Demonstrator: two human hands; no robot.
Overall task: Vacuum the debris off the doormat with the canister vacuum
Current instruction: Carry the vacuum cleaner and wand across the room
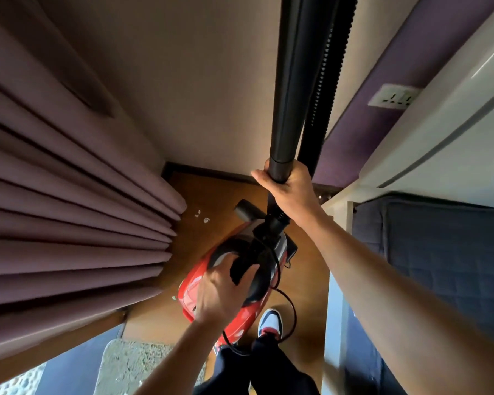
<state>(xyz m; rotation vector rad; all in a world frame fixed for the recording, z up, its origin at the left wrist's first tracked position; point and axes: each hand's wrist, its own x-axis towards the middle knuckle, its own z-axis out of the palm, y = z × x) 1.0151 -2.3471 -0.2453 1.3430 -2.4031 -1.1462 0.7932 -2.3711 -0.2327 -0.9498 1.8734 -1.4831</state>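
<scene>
Right hand wrapped round lower end of black wand; wand upright, ribbed hose just behind it. Left hand on top of red canister vacuum, fingers curled round black carry handle, seemingly gripping. Canister over wood floor, between curtain and bed. Speckled doormat at bottom left, near canister, not touching. White scraps on floor by curtain hem.

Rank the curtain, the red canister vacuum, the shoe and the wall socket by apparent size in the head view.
1. The curtain, by far the largest.
2. The red canister vacuum.
3. The shoe and the wall socket look about alike; their nearness differs, so they stay unranked.
</scene>
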